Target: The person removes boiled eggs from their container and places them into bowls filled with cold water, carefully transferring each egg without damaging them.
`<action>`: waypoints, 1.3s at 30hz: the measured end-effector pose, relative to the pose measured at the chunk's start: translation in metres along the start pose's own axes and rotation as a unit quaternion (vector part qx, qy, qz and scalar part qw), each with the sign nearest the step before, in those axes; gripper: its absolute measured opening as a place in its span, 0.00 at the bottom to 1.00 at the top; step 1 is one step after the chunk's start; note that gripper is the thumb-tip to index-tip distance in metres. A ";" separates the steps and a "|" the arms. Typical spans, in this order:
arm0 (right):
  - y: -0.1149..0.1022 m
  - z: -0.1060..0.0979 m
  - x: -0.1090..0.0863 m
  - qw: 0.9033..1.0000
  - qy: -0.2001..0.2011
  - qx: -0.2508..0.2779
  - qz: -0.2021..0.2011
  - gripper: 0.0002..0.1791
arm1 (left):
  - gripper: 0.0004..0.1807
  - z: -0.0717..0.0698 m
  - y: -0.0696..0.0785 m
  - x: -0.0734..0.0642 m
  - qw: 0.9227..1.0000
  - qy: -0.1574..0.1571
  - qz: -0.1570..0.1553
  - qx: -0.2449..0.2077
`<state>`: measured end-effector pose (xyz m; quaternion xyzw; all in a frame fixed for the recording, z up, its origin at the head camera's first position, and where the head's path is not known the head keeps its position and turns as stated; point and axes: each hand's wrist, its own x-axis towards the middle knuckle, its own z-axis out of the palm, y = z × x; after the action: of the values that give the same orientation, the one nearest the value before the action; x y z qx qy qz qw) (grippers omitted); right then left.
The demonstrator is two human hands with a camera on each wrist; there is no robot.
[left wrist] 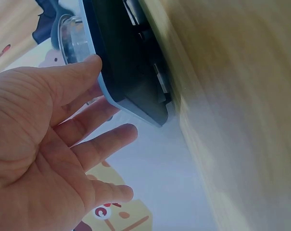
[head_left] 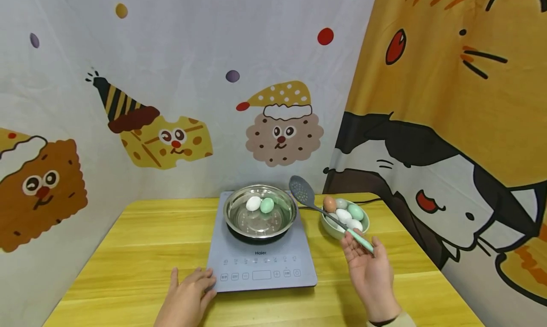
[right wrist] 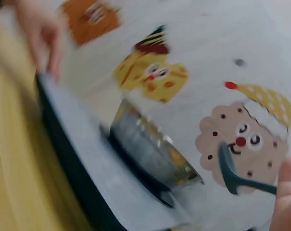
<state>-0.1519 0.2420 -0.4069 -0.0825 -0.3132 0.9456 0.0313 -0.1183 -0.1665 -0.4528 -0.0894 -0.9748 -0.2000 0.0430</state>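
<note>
My right hand (head_left: 371,272), turned palm up, holds a grey slotted spoon (head_left: 301,190) by its mint-green handle, between the thumb and the fingers. The spoon's perforated head is raised, to the right of a steel pan (head_left: 259,228). A white egg (head_left: 253,203) and a pale green egg (head_left: 267,205) lie side by side in the pan. The pan stands on a grey induction cooktop (head_left: 282,251). Against the cooktop's front left corner rests my left hand (head_left: 188,296); the left wrist view shows its thumb on the edge and the other fingers spread, mostly straight.
Right of the cooktop, a pale green bowl (head_left: 331,231) holds several white, green and brown eggs (head_left: 343,216). A black cord (head_left: 369,201) runs behind it. The wooden table (head_left: 141,256) meets a cartoon-printed cloth (head_left: 179,70) at the back and sides.
</note>
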 end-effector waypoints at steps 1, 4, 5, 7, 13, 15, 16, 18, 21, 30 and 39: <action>0.004 0.006 0.000 0.997 -0.025 -0.068 -0.029 0.28 | 0.14 0.000 0.000 0.000 1.000 0.000 0.000 0.000; 0.014 0.020 0.005 0.952 -0.101 -0.255 -0.135 0.27 | 0.15 -0.001 -0.001 0.000 1.000 -0.003 -0.002 -0.001; 0.017 0.024 0.008 0.925 -0.128 -0.313 -0.173 0.26 | 0.15 -0.001 -0.001 0.000 1.000 -0.005 -0.003 -0.002; 0.023 0.030 0.014 0.863 -0.174 -0.408 -0.241 0.22 | 0.15 -0.001 -0.001 0.001 1.000 -0.007 -0.005 -0.004; 0.034 0.037 0.032 0.613 -0.251 -0.624 -0.415 0.21 | 0.14 -0.001 0.000 0.001 1.000 -0.007 -0.006 -0.005; 0.035 0.037 0.036 0.550 -0.267 -0.652 -0.448 0.22 | 0.14 -0.001 0.000 0.001 1.000 -0.005 -0.005 -0.005; 0.036 0.037 0.037 0.526 -0.272 -0.661 -0.461 0.23 | 0.14 -0.001 0.000 0.000 1.000 -0.005 -0.005 -0.005; 0.036 0.036 0.037 0.493 -0.282 -0.672 -0.475 0.22 | 0.14 -0.001 0.000 0.001 1.000 -0.006 -0.005 -0.006; 0.034 0.034 0.036 0.471 -0.292 -0.684 -0.475 0.21 | 0.14 -0.002 0.000 0.001 1.000 -0.008 -0.006 -0.006; 0.019 0.038 0.020 0.485 -0.361 -0.664 -0.439 0.23 | 0.14 -0.004 0.001 0.000 1.000 -0.005 -0.006 -0.004; 0.022 0.042 -0.005 0.486 -0.406 -0.649 -0.422 0.22 | 0.14 -0.004 0.002 0.000 1.000 -0.011 -0.009 -0.006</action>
<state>-0.1546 0.1997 -0.3862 0.4555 -0.8132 0.2766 0.2339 -0.1174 -0.1663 -0.4486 -0.0828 -0.9748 -0.2052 0.0300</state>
